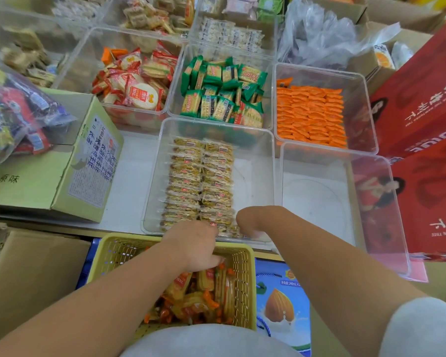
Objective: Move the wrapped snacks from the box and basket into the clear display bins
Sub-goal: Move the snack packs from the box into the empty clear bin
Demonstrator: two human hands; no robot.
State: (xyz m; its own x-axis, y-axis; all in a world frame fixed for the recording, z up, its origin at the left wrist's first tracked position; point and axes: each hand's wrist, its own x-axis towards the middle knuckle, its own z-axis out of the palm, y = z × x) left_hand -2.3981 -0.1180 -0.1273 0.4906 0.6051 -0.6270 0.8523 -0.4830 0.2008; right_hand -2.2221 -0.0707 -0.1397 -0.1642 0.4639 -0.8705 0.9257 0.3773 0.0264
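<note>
1. My left hand (pixel 193 246) sits low over the far edge of the yellow plastic mesh basket (pixel 242 279). Its fingers dip down among the yellow and orange wrapped snack packs (pixel 198 297) at 6 o'clock. I cannot tell if it grips any.
2. My right hand (pixel 250 222) is just beside it, at 2 o'clock. It bends down inside the near end of the big clear plastic bin (pixel 255 171). Its fingertips are hidden, so I cannot tell if it holds a pack.
3. In that bin, two neat rows of golden wrapped snack packs (pixel 201 181) run away toward 12 o'clock.
4. I think I am filling the near end of those rows. To do it well, I should lift only a few packs and turn them all the same way. Then I should stand them tight against the last ones, so the rows stay straight.
5. The bin floor is bare at 3 o'clock from the rows. A new row could start there.
6. Farther out, a green cardboard box (pixel 62 176) lies at 10 o'clock. A clear bin of small orange packs (pixel 309 117) sits at 1 o'clock.
</note>
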